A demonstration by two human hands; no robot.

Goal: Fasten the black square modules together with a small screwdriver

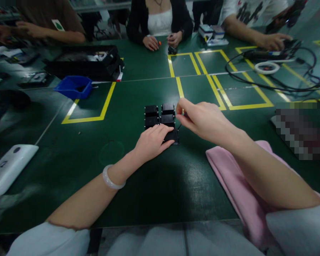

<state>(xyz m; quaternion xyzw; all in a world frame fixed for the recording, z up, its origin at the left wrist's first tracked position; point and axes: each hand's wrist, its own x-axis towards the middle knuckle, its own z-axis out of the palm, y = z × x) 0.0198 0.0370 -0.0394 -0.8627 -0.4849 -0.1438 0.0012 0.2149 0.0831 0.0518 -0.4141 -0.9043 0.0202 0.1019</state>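
Several small black box-shaped parts sit in two columns on the green table, with small shiny bits along their sides. My left hand lies over the near end of the group, its fingers and thumb closed around the nearest black box. Just to the right, my right hand is closed in a pinch on a thin dark tool. The tool's tip meets the right side of that nearest box. My fingers hide most of the tool, so its kind cannot be made out.
A folded pink cloth lies under my right forearm. Ahead on the left are a blue bin and a black tray; a white device lies at left. Cables loop at right. Several people sit opposite, hands on the table.
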